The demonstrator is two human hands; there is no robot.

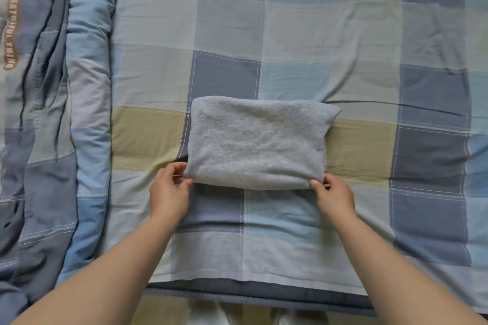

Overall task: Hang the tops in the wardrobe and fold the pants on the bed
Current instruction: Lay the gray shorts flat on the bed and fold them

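Note:
A pair of grey fleece pants [257, 142] lies folded into a compact rectangle in the middle of the bed [303, 34], which is covered by a checked blue, grey and tan sheet. My left hand [169, 190] pinches the near left corner of the folded pants. The near right corner is pinched by my right hand [334, 194]. Both forearms reach in from the bottom of the view. No tops or wardrobe are in sight.
A rolled, bunched duvet [60, 113] in the same checked fabric runs along the left side of the bed. The mattress's near edge [237, 293] crosses the bottom of the view, with my legs just below it.

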